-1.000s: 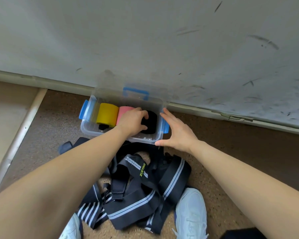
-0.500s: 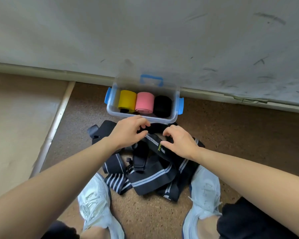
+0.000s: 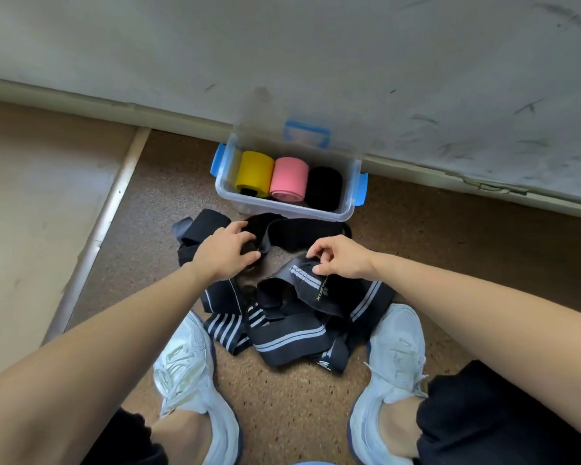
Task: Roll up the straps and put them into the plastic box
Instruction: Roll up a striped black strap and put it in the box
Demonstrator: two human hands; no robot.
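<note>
Now my left hand (image 3: 227, 251) curls its fingers round a black strap (image 3: 302, 229); my right hand (image 3: 341, 260) pinches a striped strap (image 3: 299, 275) atop the tangled pile on the floor (image 3: 282, 397). At twelve o'clock, the plastic box (image 3: 282, 211) holds a yellow roll (image 3: 254, 171), pink roll (image 3: 289, 176) and black roll (image 3: 324, 186).

One head-worn view looks forward and steeply down — plastic box (image 3: 282, 209) just above centre. It hangs close over the box (wide-angle).
</note>
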